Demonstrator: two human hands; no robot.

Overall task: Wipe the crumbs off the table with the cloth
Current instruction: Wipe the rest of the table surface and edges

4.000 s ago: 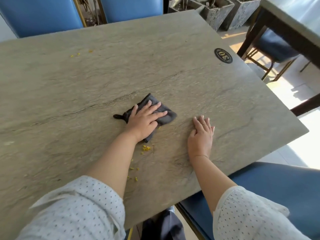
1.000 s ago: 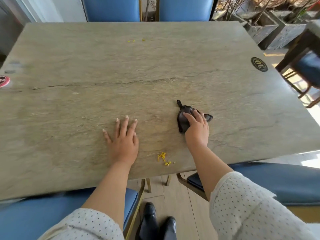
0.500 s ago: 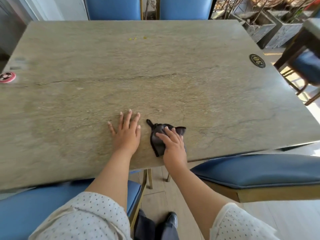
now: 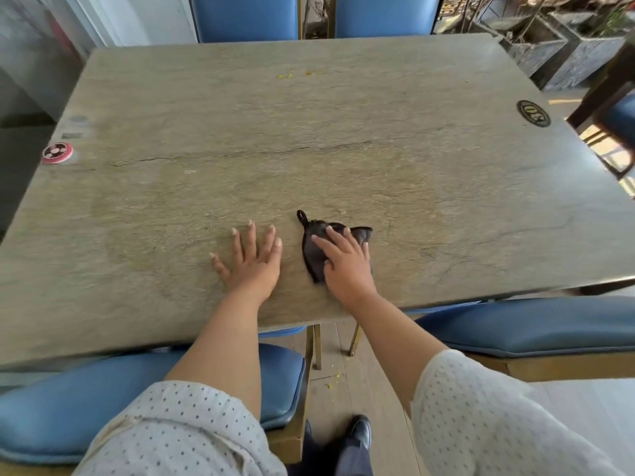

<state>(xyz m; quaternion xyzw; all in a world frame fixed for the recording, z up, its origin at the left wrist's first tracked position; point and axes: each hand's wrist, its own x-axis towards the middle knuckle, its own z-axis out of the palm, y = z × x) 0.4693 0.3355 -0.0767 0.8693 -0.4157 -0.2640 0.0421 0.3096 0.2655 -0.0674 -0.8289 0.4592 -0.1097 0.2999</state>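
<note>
A dark grey cloth (image 4: 314, 250) lies bunched on the stone table (image 4: 343, 149) near its front edge. My right hand (image 4: 347, 266) presses down on the cloth with fingers spread over it. Flat on the bare table just left of the cloth rests my left hand (image 4: 252, 261), fingers apart and holding nothing. A few yellow crumbs (image 4: 292, 75) sit near the far edge of the table. More yellow crumbs (image 4: 335, 381) lie on the floor below the front edge.
A round red-and-white disc (image 4: 57, 152) sits at the table's left edge and a black oval number plate (image 4: 533, 113) at the right. Blue chairs (image 4: 536, 324) stand at the front and far sides. Stone planters (image 4: 567, 46) stand at the back right.
The cloth passed from my left hand to my right. My right hand swept it leftward toward the front edge; the yellow crumb pile there is gone from the table and crumbs now lie on the floor.
</note>
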